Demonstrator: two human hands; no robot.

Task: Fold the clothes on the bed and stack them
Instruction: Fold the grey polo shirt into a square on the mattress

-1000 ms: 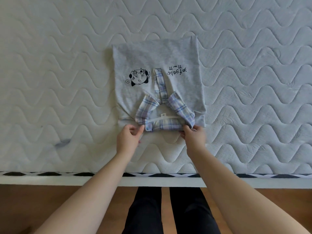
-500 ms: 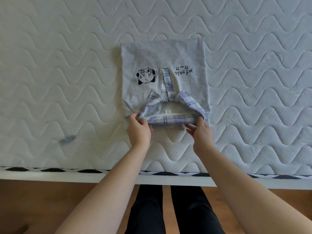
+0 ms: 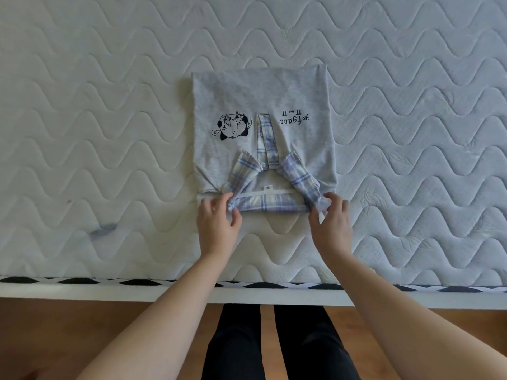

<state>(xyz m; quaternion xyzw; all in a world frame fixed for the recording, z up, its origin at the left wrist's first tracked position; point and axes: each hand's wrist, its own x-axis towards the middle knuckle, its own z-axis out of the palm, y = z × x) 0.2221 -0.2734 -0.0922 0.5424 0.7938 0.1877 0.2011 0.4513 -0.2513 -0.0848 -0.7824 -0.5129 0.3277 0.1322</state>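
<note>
A folded grey shirt (image 3: 260,100) with a plaid collar (image 3: 270,205) and a small black cartoon print lies flat on the white quilted mattress (image 3: 96,133). Its collar end points toward me. My left hand (image 3: 218,229) pinches the collar's left corner between thumb and fingers. At the right corner, my right hand (image 3: 330,224) pinches the collar and the grey fabric beside it. No other clothes are in view.
The mattress edge with a black-and-white trim (image 3: 137,282) runs across the view below my hands. Under it are the wooden floor (image 3: 68,325) and my dark-trousered legs (image 3: 274,346). A small dark smudge (image 3: 103,231) marks the mattress at left.
The collar stood lifted and rounded half a second ago; now it lies flatter against the shirt. Both hands have stayed at its two corners.
</note>
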